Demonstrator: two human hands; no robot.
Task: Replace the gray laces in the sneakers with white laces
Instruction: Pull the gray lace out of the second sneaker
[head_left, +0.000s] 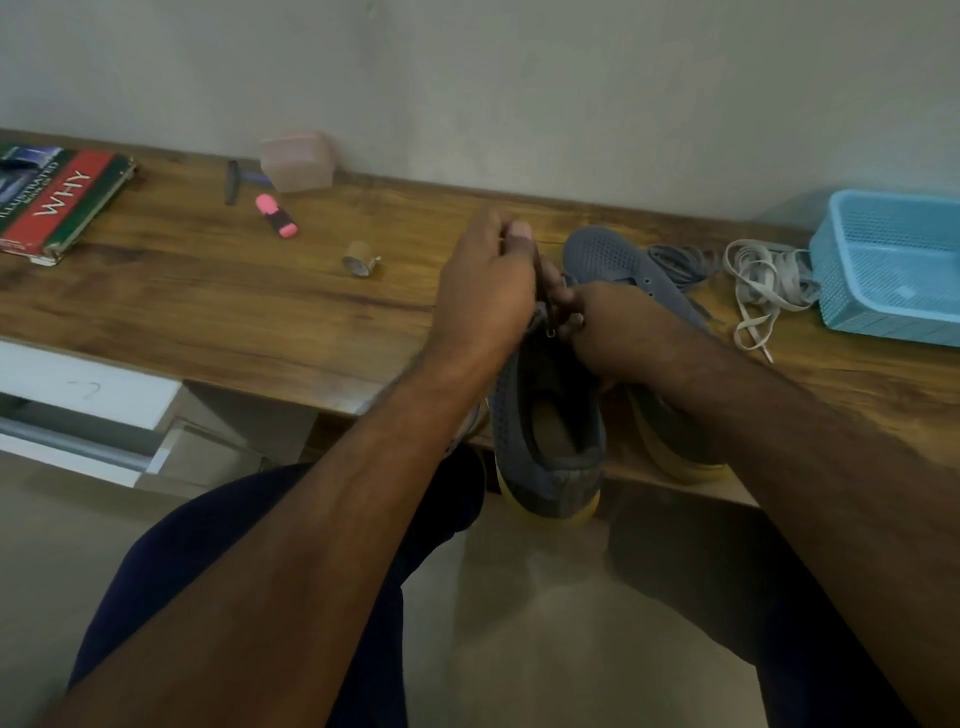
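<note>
- Two hands meet over the near sneaker (545, 415) at the bench (260, 291) edge.
- L hand (485, 291) curled, pinching a lace at the eyelets; R hand (618, 332) pinching a lace end beside it.
- 2nd sneaker (613, 257) lies behind, on its side.
- Gray laces (675, 260) and white laces (763, 280) piled next to blue basket (893, 270).

Both forearms extend forward and converge at centre; left hand (485, 291) raised, back toward the camera, fingers curled with thumb tip uppermost, pinching; right hand (613, 327) lower, just beside it, fingers curled in a pinch; knuckles nearly touching.
</note>
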